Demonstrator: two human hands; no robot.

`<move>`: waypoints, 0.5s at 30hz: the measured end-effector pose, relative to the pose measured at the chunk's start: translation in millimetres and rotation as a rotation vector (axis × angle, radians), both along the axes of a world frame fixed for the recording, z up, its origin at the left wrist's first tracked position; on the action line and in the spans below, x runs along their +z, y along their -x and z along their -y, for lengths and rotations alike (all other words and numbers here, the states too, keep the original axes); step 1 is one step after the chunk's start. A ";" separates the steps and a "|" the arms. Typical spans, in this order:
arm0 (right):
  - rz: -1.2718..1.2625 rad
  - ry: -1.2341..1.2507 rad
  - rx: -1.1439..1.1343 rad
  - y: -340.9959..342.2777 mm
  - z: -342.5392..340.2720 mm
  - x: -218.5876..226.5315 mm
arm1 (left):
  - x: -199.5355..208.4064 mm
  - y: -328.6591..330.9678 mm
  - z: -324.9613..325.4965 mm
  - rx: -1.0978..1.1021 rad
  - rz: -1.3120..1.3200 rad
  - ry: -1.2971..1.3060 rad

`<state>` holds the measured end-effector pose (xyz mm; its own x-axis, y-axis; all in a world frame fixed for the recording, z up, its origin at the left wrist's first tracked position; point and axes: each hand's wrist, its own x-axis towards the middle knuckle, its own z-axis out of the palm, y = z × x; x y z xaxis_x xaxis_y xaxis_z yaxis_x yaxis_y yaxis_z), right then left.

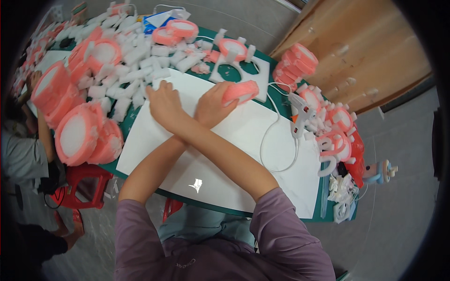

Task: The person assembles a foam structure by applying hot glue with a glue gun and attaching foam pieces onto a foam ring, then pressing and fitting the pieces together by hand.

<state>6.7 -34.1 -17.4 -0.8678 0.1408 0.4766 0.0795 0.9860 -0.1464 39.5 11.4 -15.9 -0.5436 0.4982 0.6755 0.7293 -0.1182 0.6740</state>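
My forearms cross over a white board (262, 140), the right one on top. My left hand (213, 105) is closed around a pink foam ring (241, 92) with a pale inside, held tilted above the board. Farther left, my right hand (163, 104) reaches to the edge of a heap of small white foam blocks (136, 54). Its thumb and fingers are apart and bent downward. A foam block (161, 73) lies just beyond the fingers, and I see nothing held between them. The fingertips are partly hidden.
Stacked pink foam rings (75, 136) stand left, and another stack (295, 65) at the far right. A white glue gun (302, 112) with a looping cord lies right. A white sheet with round holes (262, 77) is behind. Another person (28, 150) sits left beside a red stool (86, 182).
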 end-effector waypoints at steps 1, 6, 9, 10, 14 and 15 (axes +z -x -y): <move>0.025 0.010 0.026 1.3 -0.2 -2.2 | 1.7 -1.4 -1.0 -0.019 0.000 -0.003; 0.158 -0.081 -0.009 -2.5 -7.5 6.4 | 5.6 -4.5 -2.6 -0.042 -0.009 0.031; 0.155 0.038 0.048 -11.6 -4.9 12.3 | 3.5 -3.3 -0.1 -0.015 -0.015 0.031; 0.143 0.140 0.140 -19.4 -6.3 14.8 | 2.6 -3.5 0.3 -0.019 -0.019 0.033; -0.064 0.606 0.398 -74.8 -23.4 39.0 | 6.3 -4.7 -4.1 -0.056 0.017 0.044; -0.101 0.660 0.430 -92.5 -32.1 39.7 | 1.5 -3.8 -3.1 -0.061 0.018 0.054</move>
<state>99.2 -2.0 22.2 -0.8674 0.0842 0.4905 -0.3329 0.6345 -0.6976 43.3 14.6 -14.4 -0.5228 0.5661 0.6374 0.7098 -0.1249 0.6932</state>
